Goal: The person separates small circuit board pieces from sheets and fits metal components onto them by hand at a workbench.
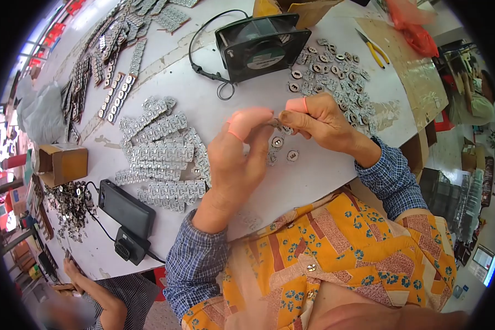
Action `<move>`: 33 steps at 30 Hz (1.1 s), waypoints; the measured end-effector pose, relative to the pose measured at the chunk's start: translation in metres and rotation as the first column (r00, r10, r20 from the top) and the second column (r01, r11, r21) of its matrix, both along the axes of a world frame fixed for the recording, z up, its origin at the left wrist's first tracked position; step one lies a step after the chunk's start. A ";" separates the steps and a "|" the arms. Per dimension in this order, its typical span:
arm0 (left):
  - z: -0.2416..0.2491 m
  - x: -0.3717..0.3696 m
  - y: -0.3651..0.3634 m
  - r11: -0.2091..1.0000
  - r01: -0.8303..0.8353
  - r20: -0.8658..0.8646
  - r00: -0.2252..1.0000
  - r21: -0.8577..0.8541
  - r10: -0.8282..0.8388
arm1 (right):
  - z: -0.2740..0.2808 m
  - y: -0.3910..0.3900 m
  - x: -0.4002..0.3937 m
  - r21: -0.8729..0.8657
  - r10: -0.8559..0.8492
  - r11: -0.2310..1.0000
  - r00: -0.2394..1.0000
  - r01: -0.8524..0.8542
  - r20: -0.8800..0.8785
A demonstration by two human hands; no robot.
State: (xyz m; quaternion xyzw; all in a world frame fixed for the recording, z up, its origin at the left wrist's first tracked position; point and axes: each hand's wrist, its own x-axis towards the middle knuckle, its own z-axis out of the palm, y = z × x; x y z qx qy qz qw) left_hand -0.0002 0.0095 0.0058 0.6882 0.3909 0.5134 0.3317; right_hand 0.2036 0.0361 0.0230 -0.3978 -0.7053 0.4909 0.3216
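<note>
The right hand (329,122) pinches a small metal piece (285,130) between thumb and index finger. The left hand (234,157) meets it from the opposite side, thumb and index finger near each other; whether they press on the piece cannot be told. The piece sits between the two hands, at the right thumb tip, so the right hand is nearer. Its long axis is unreadable: fingers cover most of it. Pink finger covers (296,105) conceal both index fingertips. Loose discs (292,156) lie on the table (313,184) just below the fingertips in view. Metal strips (162,157) lie left of the left hand, partly hidden by it; loose parts (335,77) lie beyond the right hand, beside the fan (264,47).
</note>
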 end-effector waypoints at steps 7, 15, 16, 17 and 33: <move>-0.001 0.000 -0.006 0.935 0.090 0.112 0.992 -0.342 -0.054 | -0.001 0.009 0.009 0.297 -0.125 0.953 0.965 0.053 0.230; 0.009 -0.005 -0.004 0.811 0.267 0.388 0.920 -0.521 -0.053 | 0.000 0.002 0.004 0.153 0.090 0.983 0.994 -0.098 0.059; 0.009 -0.005 -0.004 0.809 0.275 0.391 0.919 -0.519 -0.062 | 0.002 0.001 0.003 0.092 0.106 0.990 0.993 -0.110 0.044; 0.009 -0.004 -0.005 0.807 0.284 0.392 0.917 -0.517 -0.072 | 0.004 0.000 0.003 0.031 0.122 0.992 0.992 -0.122 0.027; 0.009 -0.012 -0.002 0.638 0.539 0.704 0.710 -0.550 0.007 | 0.000 -0.003 0.000 -0.659 -0.105 0.707 0.883 -0.258 -0.458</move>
